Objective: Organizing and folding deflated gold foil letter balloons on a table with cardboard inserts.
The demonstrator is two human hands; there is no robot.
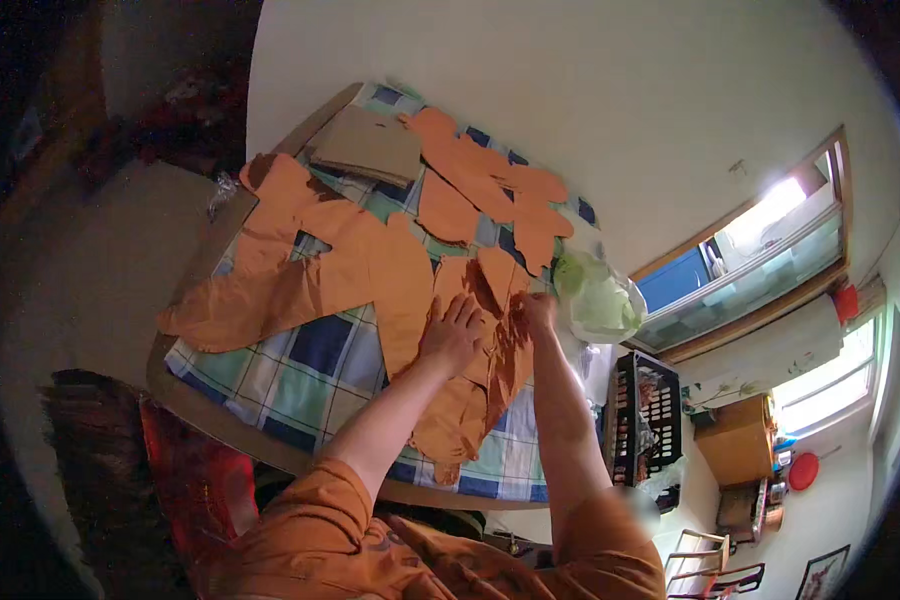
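Thin orange cut-out sheets lie spread over a plaid cloth (310,395); whether they are paper or fabric I cannot tell. My left hand (454,338) rests flat on a creased orange sheet (448,425), its fingers stretched out. To its right, my right hand (538,312) is closed at that sheet's right edge, where the material is bunched and wrinkled. A large orange piece (335,265) with wavy edges reaches out to the left. Farther off lie more curved orange cut-outs (470,175).
A stack of brown cardboard (370,145) sits at the table's far left. Just beyond my right hand is a pale green plastic bag (600,300). A black plastic crate (650,410) stands off the table's right side. White wall (570,80) rises behind the table.
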